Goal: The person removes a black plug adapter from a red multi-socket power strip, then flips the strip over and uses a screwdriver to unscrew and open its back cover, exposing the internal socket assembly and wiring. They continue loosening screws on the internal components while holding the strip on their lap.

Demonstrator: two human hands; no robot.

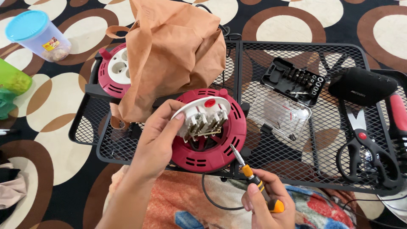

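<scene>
In the middle of the frame my left hand [163, 131] is closed around the rim of the white socket plate [202, 115], tilting it up off the red cable reel [210, 146] so its underside faces me. The metal contacts and plastic sleeves under the plate are bare to view, so I judge the cover is already loose from the reel body. It is not fully apart, though: the plate sits just over the reel's open centre, and dark wiring shows in the gap beneath. I cannot tell whether any wire is detached.

My right hand [268, 203], at the lower middle of the frame, is wrapped around the orange-and-black handle of a screwdriver [254, 181]. Its tip points up toward the lower right edge of the plate, near it but not touching.

The reel rests on the black mesh table [296, 148]. A second red reel [114, 70] lies at the upper left, partly under a tan cloth bag [174, 51], with its plate on, untouched as far as I can see. To the right lie an open bit case [294, 80] and black scissors [366, 152].
</scene>
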